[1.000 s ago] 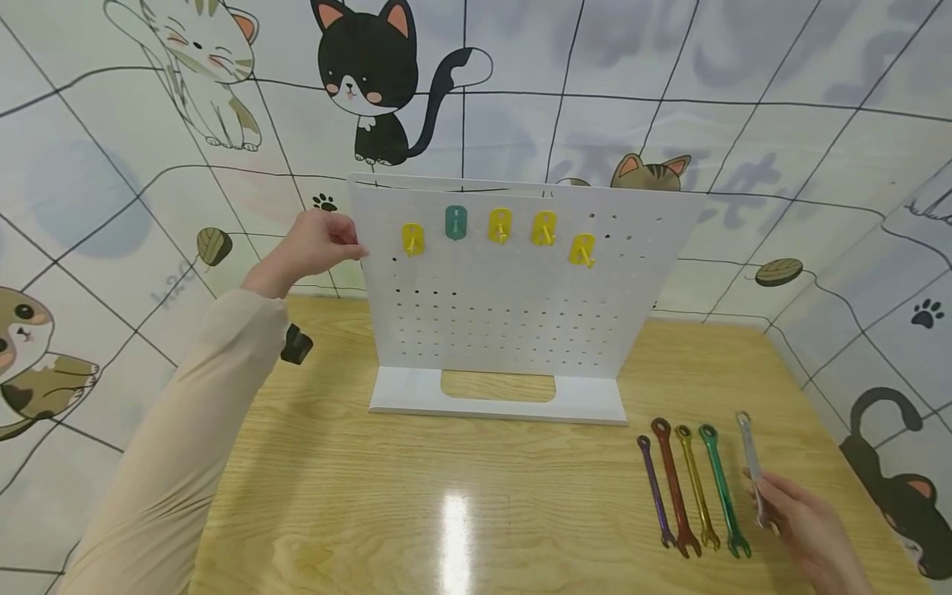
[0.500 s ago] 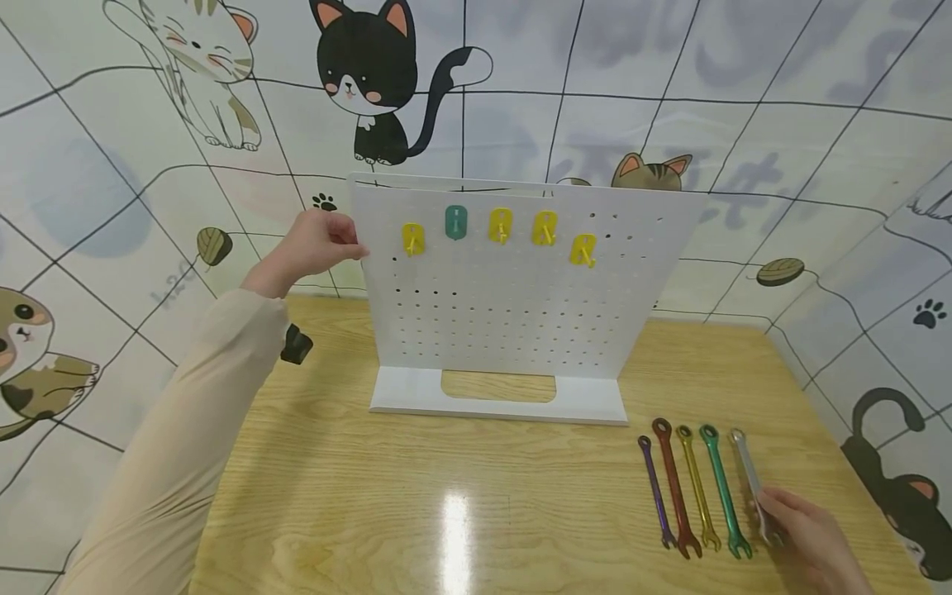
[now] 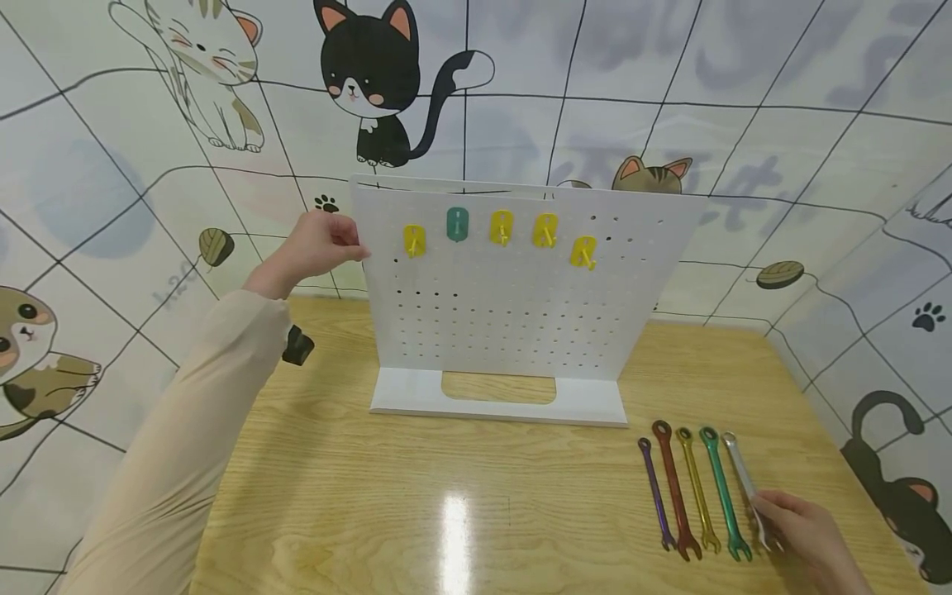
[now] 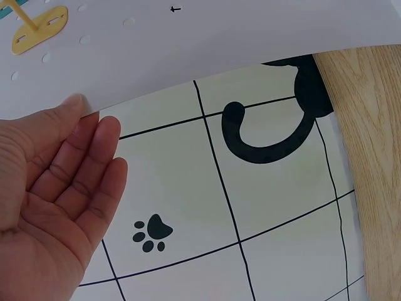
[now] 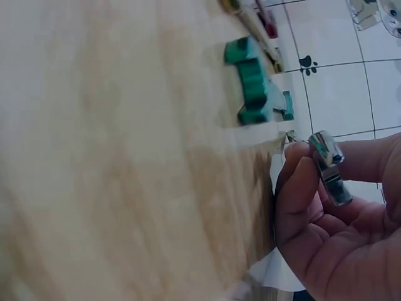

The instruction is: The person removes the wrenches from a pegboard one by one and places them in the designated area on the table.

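Note:
My left hand (image 3: 316, 244) pinches the left edge of a white pegboard (image 3: 506, 277), thumb in front and fingers behind, as the left wrist view shows. At the right, my right hand (image 3: 806, 529) holds a silver combination wrench (image 3: 740, 463) near its open end. Just left of it lies a green wrench (image 3: 721, 487), then a gold wrench (image 3: 697, 483), a red wrench (image 3: 675, 483) and a purple wrench (image 3: 656, 487), all roughly side by side. In the right wrist view the silver wrench (image 5: 332, 172) sits between thumb and fingers.
The pegboard stands on a white base (image 3: 409, 392) on the wooden table (image 3: 357, 496). Along its upper part are several yellow hooks (image 3: 545, 230) and a green hook (image 3: 457, 224). A cat-patterned wall (image 3: 521, 132) rises behind the table and at both sides.
The right hand has brought the silver wrench leftward, close beside the green one, and the wrench has tilted. The left hand has stayed at the pegboard's edge.

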Demonstrator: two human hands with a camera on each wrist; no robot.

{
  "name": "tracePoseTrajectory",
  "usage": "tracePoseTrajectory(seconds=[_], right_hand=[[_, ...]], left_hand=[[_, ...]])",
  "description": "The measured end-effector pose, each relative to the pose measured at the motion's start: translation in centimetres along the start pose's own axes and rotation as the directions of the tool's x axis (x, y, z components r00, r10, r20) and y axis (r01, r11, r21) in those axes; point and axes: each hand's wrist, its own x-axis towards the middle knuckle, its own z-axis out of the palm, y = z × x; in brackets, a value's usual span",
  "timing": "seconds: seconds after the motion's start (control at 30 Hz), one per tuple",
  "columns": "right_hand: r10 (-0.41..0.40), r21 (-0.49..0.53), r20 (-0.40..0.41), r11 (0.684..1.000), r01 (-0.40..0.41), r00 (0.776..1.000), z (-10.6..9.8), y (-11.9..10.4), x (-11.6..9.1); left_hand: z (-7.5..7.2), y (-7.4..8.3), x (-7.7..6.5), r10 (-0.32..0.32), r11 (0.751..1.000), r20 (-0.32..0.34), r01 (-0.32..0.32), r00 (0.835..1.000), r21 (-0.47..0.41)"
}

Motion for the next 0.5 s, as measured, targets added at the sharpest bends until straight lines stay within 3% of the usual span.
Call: tracePoseTrajectory(seconds=[0.27,0.5], right_hand=[[-0.039,-0.14,-0.05,0.99,0.031,0.998,0.13,0.52,0.74],[-0.071,-0.241,-0.042,0.969,0.059,0.997,0.08,0.15,0.39]], left_hand=[[-0.03,0.0,-0.09,0.005,1.0,-0.004,-0.005,1.0,0.001],[-0.07,-0.04,-0.17,0.005,1.0,-0.002,-0.005,1.0,-0.003]])
